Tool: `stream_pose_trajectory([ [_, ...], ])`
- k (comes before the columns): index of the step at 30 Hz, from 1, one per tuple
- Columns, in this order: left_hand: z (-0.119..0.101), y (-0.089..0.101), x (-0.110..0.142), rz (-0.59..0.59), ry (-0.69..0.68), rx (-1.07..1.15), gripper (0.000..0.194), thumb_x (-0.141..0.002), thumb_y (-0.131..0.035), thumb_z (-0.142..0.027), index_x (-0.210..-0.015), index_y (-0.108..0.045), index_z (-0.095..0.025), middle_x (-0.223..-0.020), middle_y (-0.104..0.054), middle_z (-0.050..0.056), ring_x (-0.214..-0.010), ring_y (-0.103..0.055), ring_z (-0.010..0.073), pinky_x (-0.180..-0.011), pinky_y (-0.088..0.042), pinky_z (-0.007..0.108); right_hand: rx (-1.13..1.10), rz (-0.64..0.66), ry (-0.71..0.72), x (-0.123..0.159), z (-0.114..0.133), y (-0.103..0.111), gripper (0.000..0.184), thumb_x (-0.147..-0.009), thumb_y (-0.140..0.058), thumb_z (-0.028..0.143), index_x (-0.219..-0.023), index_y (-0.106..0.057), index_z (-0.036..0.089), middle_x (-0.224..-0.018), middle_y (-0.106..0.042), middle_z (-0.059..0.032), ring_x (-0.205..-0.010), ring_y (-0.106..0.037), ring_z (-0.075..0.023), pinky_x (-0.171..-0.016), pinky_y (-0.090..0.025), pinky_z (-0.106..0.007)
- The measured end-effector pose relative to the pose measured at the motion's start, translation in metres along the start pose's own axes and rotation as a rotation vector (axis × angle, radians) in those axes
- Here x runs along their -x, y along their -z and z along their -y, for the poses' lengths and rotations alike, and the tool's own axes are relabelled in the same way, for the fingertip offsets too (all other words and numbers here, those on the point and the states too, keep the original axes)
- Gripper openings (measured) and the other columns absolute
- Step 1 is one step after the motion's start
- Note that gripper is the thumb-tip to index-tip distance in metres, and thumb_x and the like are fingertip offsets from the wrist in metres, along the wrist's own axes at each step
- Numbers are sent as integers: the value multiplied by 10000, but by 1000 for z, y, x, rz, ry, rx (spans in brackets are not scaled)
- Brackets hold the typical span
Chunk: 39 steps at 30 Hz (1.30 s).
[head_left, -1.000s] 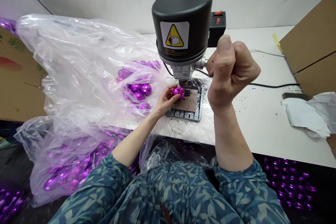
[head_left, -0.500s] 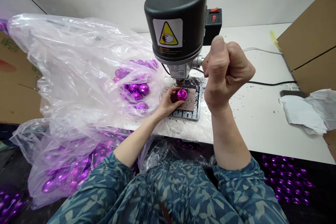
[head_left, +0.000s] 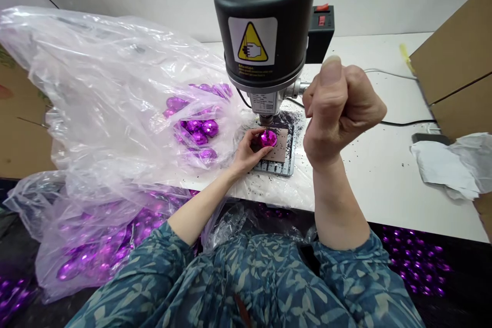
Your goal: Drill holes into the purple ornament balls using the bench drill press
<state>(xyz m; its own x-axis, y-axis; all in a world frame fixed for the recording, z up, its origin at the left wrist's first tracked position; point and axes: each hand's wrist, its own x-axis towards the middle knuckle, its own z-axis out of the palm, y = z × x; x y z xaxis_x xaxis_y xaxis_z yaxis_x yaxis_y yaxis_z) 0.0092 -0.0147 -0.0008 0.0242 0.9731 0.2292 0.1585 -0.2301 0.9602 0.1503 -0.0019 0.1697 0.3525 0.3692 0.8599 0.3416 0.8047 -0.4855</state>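
Note:
My left hand (head_left: pixel 249 152) pinches a shiny magenta faceted ball (head_left: pixel 268 138) between thumb and fingers. The ball rests on a brown board (head_left: pixel 279 151) on the metal base (head_left: pixel 286 170) of a small bench drill press (head_left: pixel 265 25). Directly above the ball sits the drill chuck (head_left: pixel 265 120), with the bit's tip at the ball's top. Raised at the right of the machine, my right hand (head_left: pixel 340 107) is closed in a fist around the drill press lever (head_left: pixel 303 86), most of which the hand hides.
Clear plastic bags (head_left: pixel 115 87) with many purple balls (head_left: pixel 200 130) lie on the left, one hanging past the table edge. Dark shavings dot the white table (head_left: pixel 384 164). Cardboard boxes (head_left: pixel 457 56) and crumpled white paper (head_left: pixel 442 164) are at right. More purple balls (head_left: pixel 417 261) sit below.
My view has shifted slightly, so the drill press appears a little further right and higher. My right fist appears slightly right and lower. My left hand keeps the ball under the chuck.

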Motion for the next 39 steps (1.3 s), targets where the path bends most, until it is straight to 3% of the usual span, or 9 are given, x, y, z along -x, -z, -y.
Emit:
stream_pose_trajectory([
  [7,-2,0,-1,-25,30,26,558,-765,-953,-445,-1213,-687,-245,-1174,-732,80,-1116,-689,260,-1016,-533,394,-88,97,-8,13,-11,3,613,-1042,-477,482,-578,-154,244,-504,-160,25,-444,-207,-125,-504,-242,-397],
  [12,-5,0,-2,-32,52,73,525,-739,-972,-403,-1159,-702,-241,-1148,-727,76,-1112,-687,261,-1019,-524,402,-311,-76,182,13,-11,1,557,-997,-578,316,-581,-220,218,-471,-223,36,-400,-236,-97,-439,-195,-367],
  [19,-3,-1,-3,-38,66,81,535,-719,-984,-379,-1160,-713,-243,-1164,-736,75,-1133,-682,273,-1050,-516,427,-342,-93,328,21,-23,2,499,-958,-553,186,-589,-218,220,-459,-230,66,-360,-253,-73,-369,-213,-293],
  [25,-1,-2,-3,-41,59,94,550,-730,-976,-404,-1178,-701,-243,-1172,-740,75,-1102,-691,268,-1023,-538,427,-346,-75,464,25,-34,3,452,-925,-537,138,-597,-239,222,-463,-290,86,-331,-293,-51,-349,-278,-251],
  [34,-3,-2,-3,-26,39,86,549,-739,-974,-433,-1182,-705,-250,-1205,-739,79,-1101,-693,267,-1027,-556,424,-356,-36,538,29,-38,5,450,-950,-536,154,-614,-246,229,-450,-326,93,-311,-300,-49,-337,-299,-253],
  [37,0,-2,-2,-32,41,72,541,-755,-965,-418,-1199,-710,-245,-1194,-741,81,-1070,-699,254,-1009,-563,412,-310,-57,433,19,-27,4,518,-990,-557,204,-582,-238,219,-423,-270,93,-309,-249,-44,-334,-240,-261],
  [39,2,-3,-2,-48,41,56,551,-747,-972,-404,-1205,-713,-242,-1172,-739,79,-1053,-700,250,-996,-561,406,-197,-59,229,4,-15,0,568,-1026,-572,313,-553,-270,221,-426,-263,79,-337,-247,-51,-352,-196,-289],
])
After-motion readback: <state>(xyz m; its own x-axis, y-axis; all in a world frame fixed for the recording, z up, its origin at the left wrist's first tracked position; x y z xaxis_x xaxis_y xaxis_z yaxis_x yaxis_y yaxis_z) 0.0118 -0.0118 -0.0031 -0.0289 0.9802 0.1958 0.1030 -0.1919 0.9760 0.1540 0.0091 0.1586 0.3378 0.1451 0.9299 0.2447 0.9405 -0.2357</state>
